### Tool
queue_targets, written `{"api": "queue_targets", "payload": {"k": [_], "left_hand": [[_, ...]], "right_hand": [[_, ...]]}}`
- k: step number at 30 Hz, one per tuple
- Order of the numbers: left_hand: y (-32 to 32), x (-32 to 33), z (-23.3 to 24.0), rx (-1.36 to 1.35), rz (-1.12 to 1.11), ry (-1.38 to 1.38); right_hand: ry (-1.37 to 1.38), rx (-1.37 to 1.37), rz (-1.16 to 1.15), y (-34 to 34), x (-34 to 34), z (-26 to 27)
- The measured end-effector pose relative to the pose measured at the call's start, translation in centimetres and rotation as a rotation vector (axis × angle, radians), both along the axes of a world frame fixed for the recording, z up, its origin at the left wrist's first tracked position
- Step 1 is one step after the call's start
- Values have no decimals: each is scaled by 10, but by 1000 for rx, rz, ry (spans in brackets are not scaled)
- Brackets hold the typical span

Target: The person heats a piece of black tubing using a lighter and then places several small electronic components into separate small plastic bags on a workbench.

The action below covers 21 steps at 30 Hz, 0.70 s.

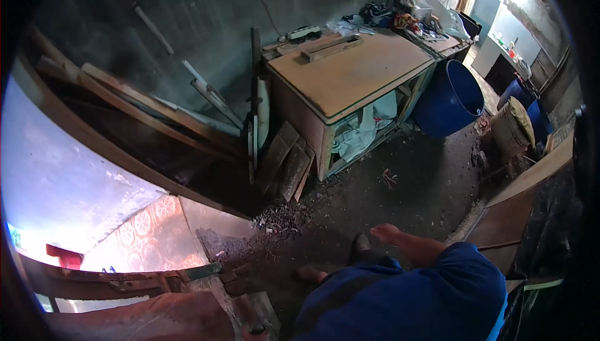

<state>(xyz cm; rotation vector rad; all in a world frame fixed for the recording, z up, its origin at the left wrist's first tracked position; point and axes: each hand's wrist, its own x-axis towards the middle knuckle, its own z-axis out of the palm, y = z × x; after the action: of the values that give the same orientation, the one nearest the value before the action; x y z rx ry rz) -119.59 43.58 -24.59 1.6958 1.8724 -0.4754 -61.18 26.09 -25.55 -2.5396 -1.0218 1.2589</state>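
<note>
My right hand (386,233) hangs low over the dark dirt floor (408,186), in front of my blue shirt. Nothing shows in it, and its fingers look loosely bent. At the bottom edge, a small skin-toned patch beside a wooden block (255,306) may be part of my left hand; it is too cut off to tell. My shoe (361,243) stands just left of the right hand. Ahead is a wooden cabinet (356,71) with a tan top and an open front, holding pale plastic sheeting (358,137). A small wooden frame (332,49) lies on the top.
Boards (286,163) lean against the cabinet's left side, near a heap of debris (283,219). A blue barrel (445,102) stands to its right, with a filled sack (513,130) beyond. Long timbers (154,111) line the left. A wooden panel (501,219) stands at the right.
</note>
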Motion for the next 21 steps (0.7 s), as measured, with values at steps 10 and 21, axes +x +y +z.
{"api": "queue_targets", "payload": {"k": [10,21], "left_hand": [[-28,265,170,56,-371,-209],[-48,505,232,26,-587,-836]], "right_hand": [[233,134,-383,-39,61,32],[1207,274,-1267,-124,115,-29]]}}
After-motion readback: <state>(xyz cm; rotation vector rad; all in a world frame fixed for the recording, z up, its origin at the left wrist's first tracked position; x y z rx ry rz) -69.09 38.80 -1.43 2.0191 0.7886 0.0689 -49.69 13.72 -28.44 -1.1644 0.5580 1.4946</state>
